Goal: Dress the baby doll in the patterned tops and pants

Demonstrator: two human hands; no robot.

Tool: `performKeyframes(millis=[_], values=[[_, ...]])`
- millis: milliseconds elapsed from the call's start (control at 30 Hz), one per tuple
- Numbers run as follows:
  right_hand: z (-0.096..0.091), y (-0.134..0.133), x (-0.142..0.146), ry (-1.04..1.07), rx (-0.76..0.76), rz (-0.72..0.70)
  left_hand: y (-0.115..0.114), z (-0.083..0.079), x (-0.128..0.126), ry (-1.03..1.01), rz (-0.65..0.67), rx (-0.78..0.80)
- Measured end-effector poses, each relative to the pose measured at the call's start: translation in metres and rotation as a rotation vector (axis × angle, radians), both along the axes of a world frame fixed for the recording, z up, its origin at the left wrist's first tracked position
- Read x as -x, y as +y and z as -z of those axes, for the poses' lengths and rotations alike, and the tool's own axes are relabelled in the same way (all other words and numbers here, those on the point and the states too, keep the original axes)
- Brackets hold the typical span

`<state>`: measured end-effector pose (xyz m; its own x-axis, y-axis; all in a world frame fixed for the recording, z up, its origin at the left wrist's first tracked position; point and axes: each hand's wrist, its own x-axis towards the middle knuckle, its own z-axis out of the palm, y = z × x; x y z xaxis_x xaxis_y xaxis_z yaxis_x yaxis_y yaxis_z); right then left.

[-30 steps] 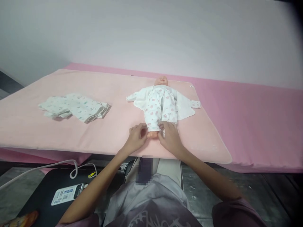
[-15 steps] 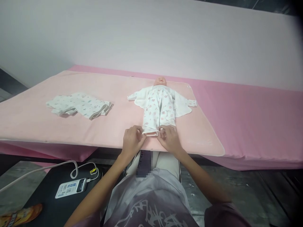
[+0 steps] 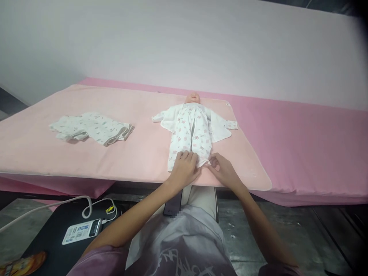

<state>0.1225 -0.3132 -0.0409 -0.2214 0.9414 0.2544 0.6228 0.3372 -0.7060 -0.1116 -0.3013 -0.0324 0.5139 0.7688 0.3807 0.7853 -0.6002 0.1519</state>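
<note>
Trousers (image 3: 188, 134) on one doll (image 3: 193, 98) touch left hand (image 3: 185, 168), right hand (image 3: 224, 171).

A baby doll (image 3: 193, 99) in printed white trousers (image 3: 189, 134) is laid on a pink mat (image 3: 138, 153). The trouser hems are pressed by the left hand (image 3: 185, 169) and pinched by the right hand (image 3: 223, 171). Folded baby clothes (image 3: 92, 128) are seen well apart, leftward.

Mauve short sleeves (image 3: 94, 260) (grey printed apron (image 3: 178, 249))

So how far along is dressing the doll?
Done: white printed trousers cover the legs of the plastic baby doll. In hand: left hand rests on the cuffs, right hand pinches a hem. Left, probably: white jacket lies open; folded printed garment untouched.
</note>
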Motion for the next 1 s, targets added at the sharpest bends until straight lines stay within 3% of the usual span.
performKeyframes(millis=[100, 233, 300, 367, 433, 500, 600, 700, 767, 833, 900, 1000], values=[[-0.003, -0.012, 0.001, 0.014, -0.102, 0.042, 0.0, 0.003, 0.003, 0.0, 0.038, 0.017], [-0.01, -0.03, -0.005, -0.084, -0.145, -0.131, -0.011, -0.011, 0.031, -0.086, 0.102, 0.103], [-0.02, -0.023, -0.013, -0.081, -0.123, -0.191, 0.003, -0.023, 0.048, -0.177, 0.115, 0.148], [-0.033, 0.005, -0.02, -0.039, -0.12, -0.18, 0.042, -0.036, 0.062, -0.284, 0.086, 0.141], [-0.047, 0.056, -0.023, 0.0, -0.138, -0.127, 0.103, -0.046, 0.071, -0.391, 0.046, 0.1], [-0.057, 0.123, -0.019, 0.044, -0.147, -0.068, 0.176, -0.052, 0.071, -0.467, 0.019, 0.139], [-0.064, 0.228, -0.003, 0.064, -0.095, 0.042, 0.272, -0.055, 0.059, -0.512, 0.025, 0.358], [-0.062, 0.299, 0.013, -0.026, -0.014, 0.004, 0.319, -0.053, 0.045, -0.504, 0.064, 0.533], [-0.056, 0.312, 0.017, -0.048, -0.072, 0.011, 0.32, -0.047, 0.046, -0.506, 0.049, 0.401], [-0.049, 0.298, 0.012, -0.067, -0.212, 0.051, 0.303, -0.035, 0.061, -0.489, 0.018, 0.165], [-0.04, 0.262, 0.002, -0.126, -0.331, 0.056, 0.277, -0.019, 0.086, -0.416, 0.041, 0.046], [-0.024, 0.199, -0.018, -0.24, -0.234, -0.045, 0.238, 0.006, 0.124, -0.218, 0.211, 0.153]])
